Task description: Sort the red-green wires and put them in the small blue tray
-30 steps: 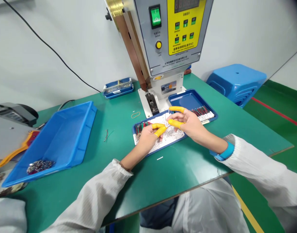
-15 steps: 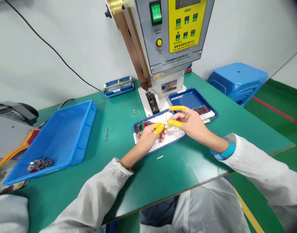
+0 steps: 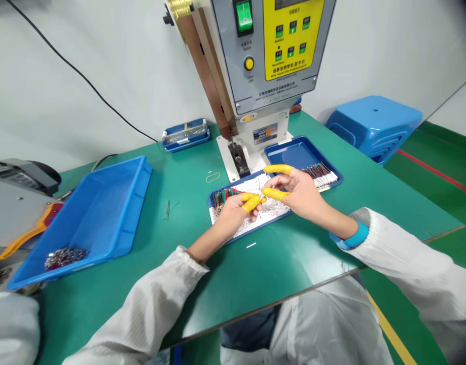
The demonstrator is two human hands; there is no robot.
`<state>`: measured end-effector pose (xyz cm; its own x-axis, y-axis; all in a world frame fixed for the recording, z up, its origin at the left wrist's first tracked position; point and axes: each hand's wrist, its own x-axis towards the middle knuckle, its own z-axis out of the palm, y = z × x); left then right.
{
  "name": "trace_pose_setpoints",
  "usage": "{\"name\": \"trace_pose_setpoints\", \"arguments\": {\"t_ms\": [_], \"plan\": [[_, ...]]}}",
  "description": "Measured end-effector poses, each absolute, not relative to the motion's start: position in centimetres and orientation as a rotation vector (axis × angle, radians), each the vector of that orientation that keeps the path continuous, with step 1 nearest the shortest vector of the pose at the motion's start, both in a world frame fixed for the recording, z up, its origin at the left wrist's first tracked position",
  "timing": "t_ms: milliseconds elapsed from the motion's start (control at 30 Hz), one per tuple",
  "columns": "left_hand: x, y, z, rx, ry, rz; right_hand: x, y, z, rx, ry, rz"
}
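My left hand [image 3: 236,209], with yellow finger cots on the thumb and a finger, is closed in a pinch over the front blue tray [image 3: 237,238]. A thin dark wire [image 3: 259,184] stands up from its fingertips. My right hand [image 3: 293,188], also in yellow cots, meets the left; its thumb and a finger close at a small white tube [image 3: 261,193], while the index finger is raised and bent. The fingers partly hide these small parts. Beneath the hands lie a heap of white tubes [image 3: 273,209] and, at the tray's left end, a bunch of coloured wires [image 3: 224,194].
A crimping machine [image 3: 271,91] stands behind the tray. Another blue tray [image 3: 289,147] holds wires with white ends [image 3: 322,175]. To the left sit a large blue bin [image 3: 103,203], loose wires [image 3: 167,210] and a rubber band [image 3: 213,177]. A white tube [image 3: 251,245] lies near the front.
The hands stay together over the tray, with only a slight shift of the left fingertips towards the right hand. The sleeve at the lower left has moved slightly left.
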<state>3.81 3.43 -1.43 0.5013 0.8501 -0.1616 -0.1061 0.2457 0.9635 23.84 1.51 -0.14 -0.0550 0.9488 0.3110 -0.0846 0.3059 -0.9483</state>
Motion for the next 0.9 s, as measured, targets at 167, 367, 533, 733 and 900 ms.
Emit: {"name": "trace_pose_setpoints", "arguments": {"t_ms": [167, 367, 533, 733, 900], "plan": [[3.88, 3.29, -0.98, 1.094, 0.831, 0.753, 23.55, 1.27, 0.25, -0.814, -1.291, 1.158], [3.98, 3.31, -0.91, 1.077, 0.811, 0.800, 23.34, 1.36, 0.15, -0.831, -1.178, 1.247], [3.86, 3.27, -1.23, 1.087, 0.778, 0.813, 23.52, 1.55, -0.22, -0.920, -1.093, 1.330], [3.69, 3.26, -1.33, 1.098, 0.778, 0.853, 23.25, 1.43, -0.60, -0.905, -1.171, 1.337], [3.71, 3.34, -1.54, 1.095, 0.790, 0.903, 22.99, 1.16, -0.43, -0.888, -1.161, 1.291]]}}
